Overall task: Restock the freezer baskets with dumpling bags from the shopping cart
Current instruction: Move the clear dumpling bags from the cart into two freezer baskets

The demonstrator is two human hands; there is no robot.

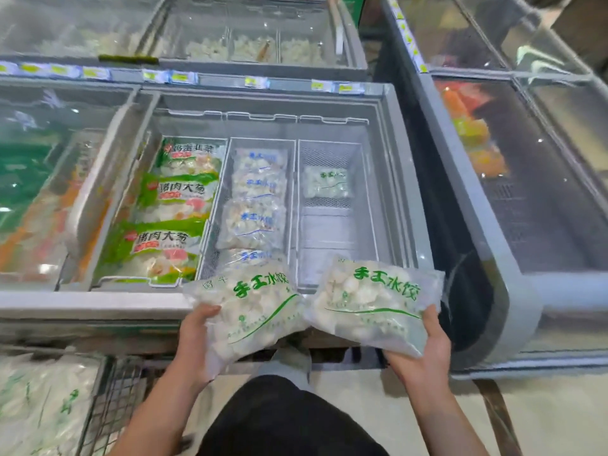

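Hands grip dumpling bags over freezer rim.

The open chest freezer holds three wire baskets side by side. The left basket carries three green-printed dumpling bags lying in a row from back to front. The middle basket is filled with clear bags with blue print, overlapping one another. The right basket holds a single clear bag with green print at its far end, the rest of its floor bare. The shopping cart at lower left holds more clear dumpling bags
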